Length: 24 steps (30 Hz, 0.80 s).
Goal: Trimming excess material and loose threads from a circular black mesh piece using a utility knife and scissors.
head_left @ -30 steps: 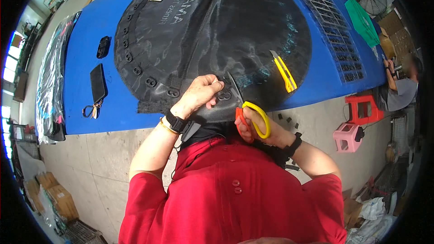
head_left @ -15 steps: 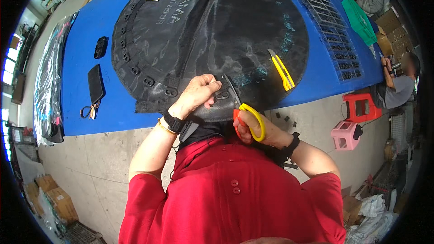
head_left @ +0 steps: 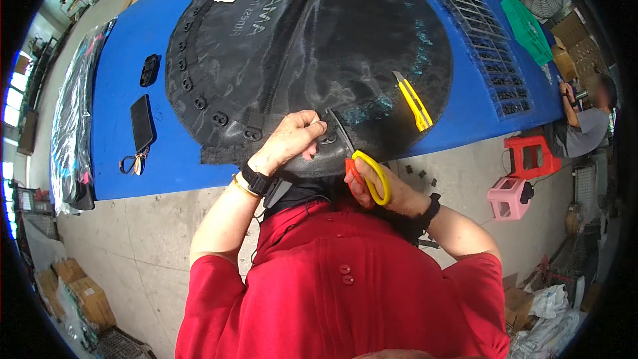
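Note:
A large round black mesh sheet (head_left: 339, 46) lies on the blue table, with black plastic clips (head_left: 219, 118) set along its left and near rim. My left hand (head_left: 292, 136) pinches the sheet's near edge beside one clip, thumb and fingers pressed together. In my right hand (head_left: 369, 186) are scissors (head_left: 377, 171) with one yellow and one red handle loop. Their dark blades point up and left and lie by the sheet's edge, close to my left fingertips. A yellow utility knife (head_left: 413, 103) rests on the sheet to the right, its blade showing.
On the blue table (head_left: 119, 153) lie a dark phone (head_left: 141, 123) with a strap and a small black part (head_left: 149, 70). Clear-wrapped goods (head_left: 73, 113) line the left edge. A gridded tray (head_left: 492, 46) and green crate (head_left: 527, 26) sit right, near a seated person (head_left: 588, 123) and stools (head_left: 531, 158).
The scissors and my right hand have shifted very slightly. My left hand keeps its pinch at the sheet's edge, and the other things lie as before.

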### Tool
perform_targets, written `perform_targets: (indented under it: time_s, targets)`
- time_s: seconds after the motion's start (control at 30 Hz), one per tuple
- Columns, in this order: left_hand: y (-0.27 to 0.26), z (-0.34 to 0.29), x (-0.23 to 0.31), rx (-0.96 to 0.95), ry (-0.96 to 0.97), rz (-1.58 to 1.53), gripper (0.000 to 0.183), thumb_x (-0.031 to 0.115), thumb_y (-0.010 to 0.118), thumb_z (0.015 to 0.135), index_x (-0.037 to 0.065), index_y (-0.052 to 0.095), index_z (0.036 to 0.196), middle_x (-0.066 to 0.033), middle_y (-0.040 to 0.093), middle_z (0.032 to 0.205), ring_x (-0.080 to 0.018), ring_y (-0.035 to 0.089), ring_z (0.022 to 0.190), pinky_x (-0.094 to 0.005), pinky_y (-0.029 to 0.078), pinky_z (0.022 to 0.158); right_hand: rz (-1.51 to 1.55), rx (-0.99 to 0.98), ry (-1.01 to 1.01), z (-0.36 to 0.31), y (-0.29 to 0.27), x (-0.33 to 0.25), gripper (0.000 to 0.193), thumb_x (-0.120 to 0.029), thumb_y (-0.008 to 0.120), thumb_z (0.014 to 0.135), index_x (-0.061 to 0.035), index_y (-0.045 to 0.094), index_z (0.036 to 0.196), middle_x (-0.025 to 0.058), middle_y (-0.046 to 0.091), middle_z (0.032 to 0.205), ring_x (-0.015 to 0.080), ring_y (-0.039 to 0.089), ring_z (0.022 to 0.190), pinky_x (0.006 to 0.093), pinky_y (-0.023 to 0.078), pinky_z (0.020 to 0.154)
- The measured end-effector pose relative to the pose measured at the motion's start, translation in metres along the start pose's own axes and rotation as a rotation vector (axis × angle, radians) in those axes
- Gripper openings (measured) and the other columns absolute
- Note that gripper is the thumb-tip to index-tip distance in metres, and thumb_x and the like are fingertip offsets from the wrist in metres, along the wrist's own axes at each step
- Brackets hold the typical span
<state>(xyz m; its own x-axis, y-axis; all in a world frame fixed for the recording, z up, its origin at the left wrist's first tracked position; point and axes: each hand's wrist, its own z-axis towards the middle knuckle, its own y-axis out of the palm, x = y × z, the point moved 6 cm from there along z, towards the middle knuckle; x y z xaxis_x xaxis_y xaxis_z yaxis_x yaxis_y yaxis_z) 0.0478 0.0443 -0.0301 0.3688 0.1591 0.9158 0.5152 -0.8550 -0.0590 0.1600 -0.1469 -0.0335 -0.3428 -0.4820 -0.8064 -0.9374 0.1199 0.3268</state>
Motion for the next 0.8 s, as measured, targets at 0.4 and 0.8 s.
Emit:
perform_targets:
  time_s: [0.4, 0.8]
  targets:
    - [-0.002, -0.006, 0.001, -0.041, 0.024, -0.007, 0.026, 0.024, 0.065, 0.105, 0.006, 0.060, 0.087, -0.0009, 0.062, 0.069, -0.0095, 0.062, 0.059, -0.0266, 0.054, 0.057, 0.138, -0.074, 0.028, 0.015, 0.001, 0.005, 0.056, -0.063, 0.046, 0.110, -0.0089, 0.060, 0.107, -0.0027, 0.053, 0.075, 0.0102, 0.050, 0.061, 0.0270, 0.042, 0.058]
    - [-0.003, -0.007, -0.006, -0.048, 0.026, -0.070, 0.025, 0.021, 0.063, 0.108, 0.010, 0.058, 0.086, 0.0021, 0.061, 0.068, -0.0068, 0.060, 0.058, -0.0238, 0.050, 0.057, -0.033, -0.007, -0.040, 0.007, 0.002, -0.009, 0.054, -0.059, 0.049, 0.111, -0.0067, 0.060, 0.104, -0.0020, 0.049, 0.071, 0.0106, 0.045, 0.055, 0.0280, 0.039, 0.052]
